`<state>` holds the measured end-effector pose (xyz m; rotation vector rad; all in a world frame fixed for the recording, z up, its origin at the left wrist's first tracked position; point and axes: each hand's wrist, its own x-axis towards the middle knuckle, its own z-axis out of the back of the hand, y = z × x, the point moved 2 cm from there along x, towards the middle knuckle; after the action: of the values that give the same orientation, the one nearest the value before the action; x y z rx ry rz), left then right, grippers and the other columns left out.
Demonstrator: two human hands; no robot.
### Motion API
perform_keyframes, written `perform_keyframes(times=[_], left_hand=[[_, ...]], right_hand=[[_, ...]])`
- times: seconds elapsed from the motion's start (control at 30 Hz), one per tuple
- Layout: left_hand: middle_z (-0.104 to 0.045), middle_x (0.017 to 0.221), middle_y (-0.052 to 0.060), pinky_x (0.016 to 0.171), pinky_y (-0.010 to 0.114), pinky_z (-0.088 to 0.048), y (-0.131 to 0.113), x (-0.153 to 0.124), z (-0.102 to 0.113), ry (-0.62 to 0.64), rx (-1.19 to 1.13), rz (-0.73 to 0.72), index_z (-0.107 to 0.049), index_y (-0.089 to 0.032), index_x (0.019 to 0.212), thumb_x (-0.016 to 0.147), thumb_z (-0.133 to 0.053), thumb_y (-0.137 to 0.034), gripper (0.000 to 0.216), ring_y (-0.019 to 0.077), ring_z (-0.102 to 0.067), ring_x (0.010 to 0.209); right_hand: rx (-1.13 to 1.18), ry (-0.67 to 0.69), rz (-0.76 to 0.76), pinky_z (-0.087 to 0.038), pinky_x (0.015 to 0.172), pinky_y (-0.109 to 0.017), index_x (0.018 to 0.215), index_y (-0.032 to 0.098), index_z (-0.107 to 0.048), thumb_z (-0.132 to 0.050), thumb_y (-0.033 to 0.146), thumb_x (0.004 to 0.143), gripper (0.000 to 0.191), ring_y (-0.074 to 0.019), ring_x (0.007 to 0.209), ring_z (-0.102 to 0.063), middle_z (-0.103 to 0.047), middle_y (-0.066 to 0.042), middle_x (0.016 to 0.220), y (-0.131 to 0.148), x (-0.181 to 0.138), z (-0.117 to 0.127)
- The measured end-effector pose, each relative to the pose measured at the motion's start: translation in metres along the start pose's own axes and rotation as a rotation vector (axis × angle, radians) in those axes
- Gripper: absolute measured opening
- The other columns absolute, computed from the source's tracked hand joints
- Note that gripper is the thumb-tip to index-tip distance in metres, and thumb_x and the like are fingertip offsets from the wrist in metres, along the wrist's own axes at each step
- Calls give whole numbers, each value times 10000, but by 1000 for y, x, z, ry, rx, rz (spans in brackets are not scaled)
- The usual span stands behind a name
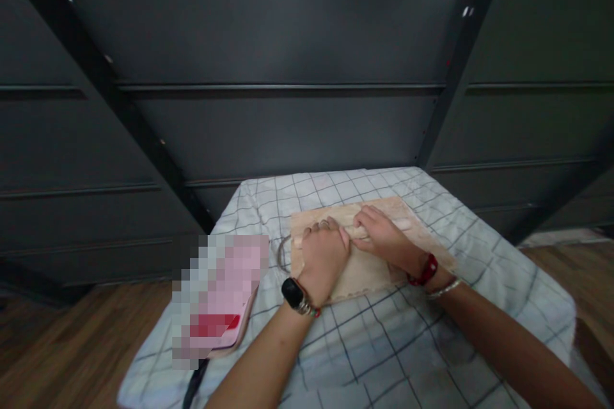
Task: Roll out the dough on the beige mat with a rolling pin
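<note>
While I watch remotely through the head camera, the left hand [326, 254] and the right hand [381, 232] both grasp the pale rolling pin [356, 232], which lies across the wooden board [300, 220]. That board rests on a checked tablecloth [355, 358]. A pink object [235, 291], partly pixelated, lies left of the board, and a dark watch [292, 293] circles the left wrist.

Wall [283, 131] — dark, panelled | floor [96, 339] — brown, wood-look | tablecloth [384, 339]: white, checked
</note>
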<state>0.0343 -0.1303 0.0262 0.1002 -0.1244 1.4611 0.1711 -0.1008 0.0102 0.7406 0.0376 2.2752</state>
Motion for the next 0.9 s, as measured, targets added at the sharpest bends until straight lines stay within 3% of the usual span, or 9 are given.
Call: perform_keyframes(times=[0.4,0.9], left_hand=[[-648,1033,176,819,398,-387,0,0,-2,6,-15,-12,-578,-72,1099,937,-302,-260,372,295,-597,985],[-642,1039,168,824,408,-384,1,0,-2,-7,-14,-29,-577,-68,1084,940,-292,-244,365,298,-593,989]], right_hand=[[-153,23,83,-457,841,-402,842,182,-515,-602,219,818,98,-245,896,-491,-516,-74,863,7,-1,2],[-166,36,97,-462,730,-366,757,179,-501,-537,182,829,81,-223,795,-469,-508,-68,796,5,0,-1]])
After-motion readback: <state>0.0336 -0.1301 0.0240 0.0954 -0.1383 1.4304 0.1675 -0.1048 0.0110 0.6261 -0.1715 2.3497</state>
